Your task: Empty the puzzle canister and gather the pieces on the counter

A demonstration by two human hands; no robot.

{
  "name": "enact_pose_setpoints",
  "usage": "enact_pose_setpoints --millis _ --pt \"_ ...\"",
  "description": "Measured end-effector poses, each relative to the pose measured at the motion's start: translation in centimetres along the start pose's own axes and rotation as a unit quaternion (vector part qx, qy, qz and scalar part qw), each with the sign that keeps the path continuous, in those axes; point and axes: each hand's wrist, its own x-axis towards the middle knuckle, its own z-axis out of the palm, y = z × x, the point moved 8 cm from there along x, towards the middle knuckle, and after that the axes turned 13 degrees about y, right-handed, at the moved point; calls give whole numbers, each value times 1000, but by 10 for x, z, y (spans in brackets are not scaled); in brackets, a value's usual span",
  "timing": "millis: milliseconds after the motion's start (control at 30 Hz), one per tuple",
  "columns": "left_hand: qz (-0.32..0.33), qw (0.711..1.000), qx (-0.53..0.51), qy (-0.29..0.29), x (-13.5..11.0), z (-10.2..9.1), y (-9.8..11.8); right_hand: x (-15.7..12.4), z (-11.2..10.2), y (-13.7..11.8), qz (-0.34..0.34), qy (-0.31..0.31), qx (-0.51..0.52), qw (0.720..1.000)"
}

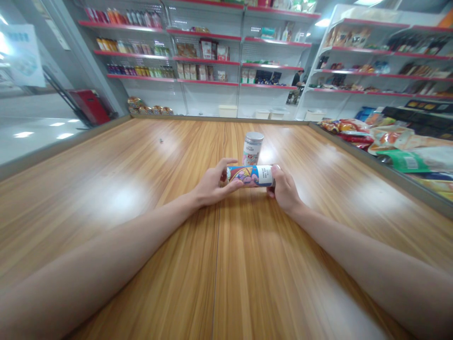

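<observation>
While both arms stretch forward over the wooden table (141,198), the head view shows the left hand (211,185) and the right hand (285,191) gripping a colourful tube (249,175) that lies on its side between them, towards the far middle of the table. The left hand is curled round the tube's left end, thumb on top and fingers underneath; the right hand is closed over the right end, fingers wrapped about it. Just behind the tube stands a small jar (252,148), upright, with a silver lid, seemingly apart from the tube, though the gap is hard to judge.

To handle the tube well, it seems wise to keep it level with an even grip at both ends and to hold it clear of the jar behind, which a nudge could topple.

Along the right edge lie snack packets (389,139) in a heap, cut off by the frame. Shelves (208,61) of goods line the far wall, and a red cart (90,106) stands at far left. The print on the tube is too small to read, its end caps are hidden by the hands, and whether it rests on the table or hangs just above cannot be told.
</observation>
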Motion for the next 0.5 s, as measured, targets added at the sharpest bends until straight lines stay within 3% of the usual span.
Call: enact_pose_setpoints --millis 100,233,300,500 --pt "-17 999 -14 -35 -1 5 -2 0 0 -2 3 1 7 1000" --pt "106 994 -23 6 -1 -1 17 -1 -2 0 29 13 1 999" --pt "132 991 -19 16 -1 -2 20 -1 -3 0 39 22 -13 999" --pt "36 998 -36 -46 -4 8 4 -3 -3 -2 39 23 -31 999"
